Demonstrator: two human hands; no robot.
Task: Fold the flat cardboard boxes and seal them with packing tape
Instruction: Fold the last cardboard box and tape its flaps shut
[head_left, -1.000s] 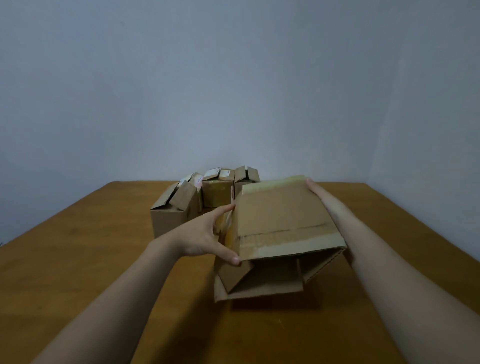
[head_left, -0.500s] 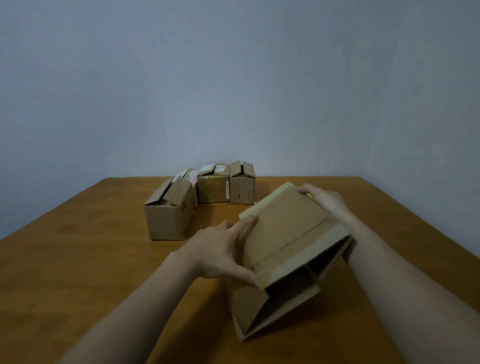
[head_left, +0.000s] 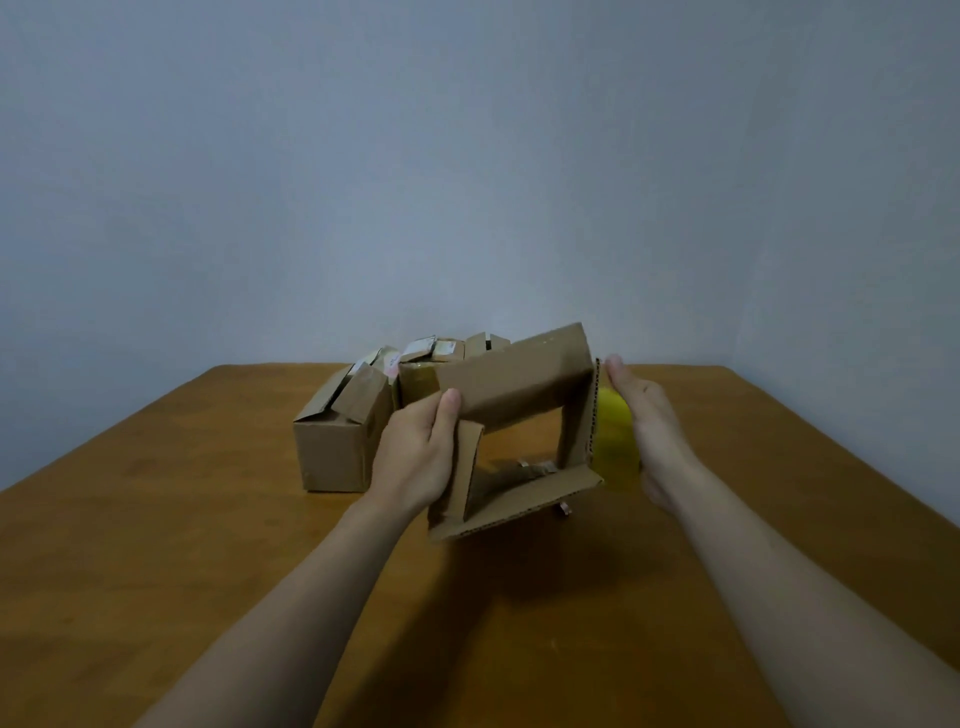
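Wooden table (head_left: 156, 545) meets grey wall (head_left: 467, 182). Left hand (head_left: 415, 452) grips the box (head_left: 519, 379); right hand (head_left: 649, 431) presses it, fingers straight together.

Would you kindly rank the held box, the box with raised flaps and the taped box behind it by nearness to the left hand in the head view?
1. Held box: in the left hand's grip, centre.
2. Box with raised flaps: just left of it, on the table.
3. Taped box: farther back, behind it.
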